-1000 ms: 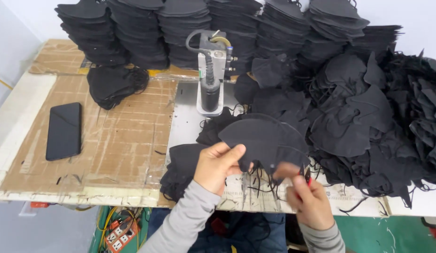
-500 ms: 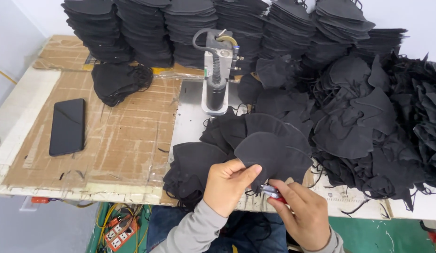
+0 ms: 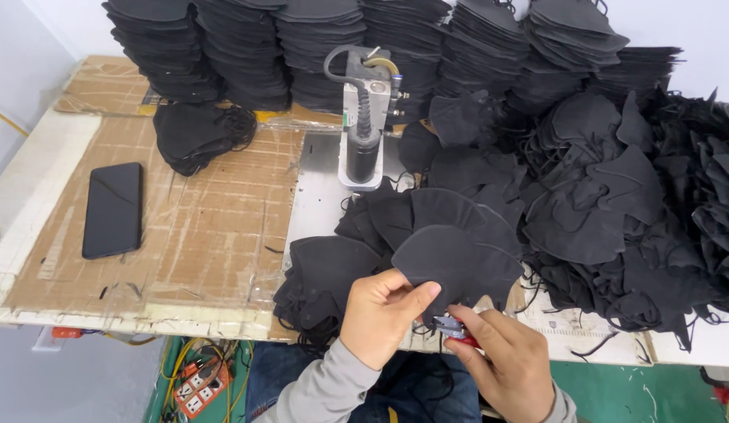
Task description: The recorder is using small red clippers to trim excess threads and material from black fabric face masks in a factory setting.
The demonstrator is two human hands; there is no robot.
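1. Left hand (image 3: pixel 382 315): we log it at the near edge of the worktop (image 3: pixel 43 204), grey sleeve behind it. Its fingers (image 3: pixel 415 296) are pinched on the lower edge of a black face mask (image 3: pixel 458 262), thumb on top, grasping the fabric.
2. Black face mask: we find it held up just above the worktop's front edge, fanned wide, its bottom rim between the two hands and touching both.
3. Right hand (image 3: pixel 501 360): we note it just right of and below the left hand. Its fingers are closed around a small snipping tool (image 3: pixel 452 327) with a metal tip and a red handle; the tip sits at the mask's lower edge, directly beside the left thumb.
4. Loose mask heap (image 3: pixel 615 211): we count a large untidy spread of black masks right of the held one, reaching the worktop's far right.
5. Small pile (image 3: pixel 321 278): black masks lying immediately left of the left hand.
6. Stacked masks (image 3: pixel 247 47): tall neat columns along the back.
7. Bench machine (image 3: pixel 363 117): upright, grey and white, behind the held mask.
8. Cardboard sheet (image 3: pixel 216 211): taped flat on the left half, carrying a dark phone (image 3: pixel 112 209) and another small mask bundle (image 3: pixel 196 135).
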